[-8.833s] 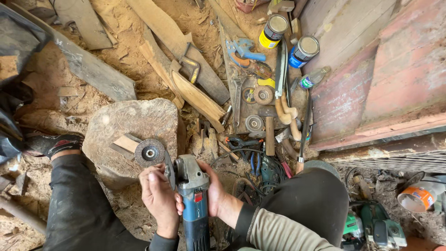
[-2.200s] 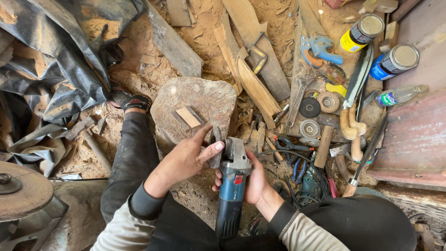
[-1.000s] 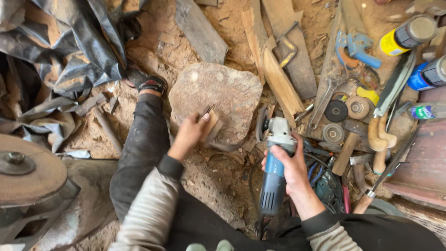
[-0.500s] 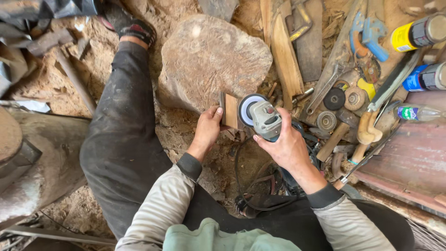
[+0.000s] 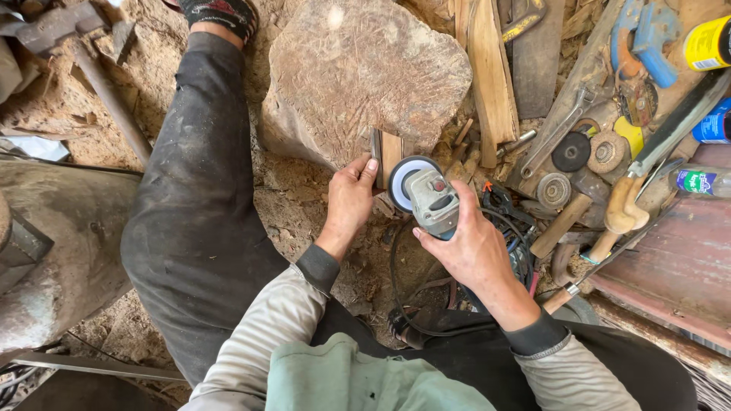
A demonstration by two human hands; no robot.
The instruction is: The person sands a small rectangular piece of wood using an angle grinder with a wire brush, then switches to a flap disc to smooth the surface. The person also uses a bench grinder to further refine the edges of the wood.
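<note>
View from my head, looking down past my knees. My left hand (image 5: 349, 199) pinches a small wooden block (image 5: 387, 156) between thumb and fingers (image 5: 368, 167), holding it upright against the near edge of the big stone (image 5: 365, 72) that sits on the sandy floor (image 5: 293, 186). My right hand (image 5: 474, 247) is wrapped tight around the body of the angle grinder (image 5: 430, 202), fingers closed on its grey head. The grinder's disc (image 5: 402, 181) faces the block, just beside it; whether the two touch cannot be told. The grinder's black cord (image 5: 396, 293) loops across the floor below my hands. My left leg in dark trousers (image 5: 194, 205) stretches along the left side of the stone. To the right of the stone lie wooden slats (image 5: 487, 72), then a litter of tools: a wrench (image 5: 560, 129), spare round discs (image 5: 586, 152), a wooden-handled tool (image 5: 624, 209), a blue clamp (image 5: 647, 42), a yellow can (image 5: 708, 42) at the upper right edge and a small bottle (image 5: 700, 183) beneath it.
</note>
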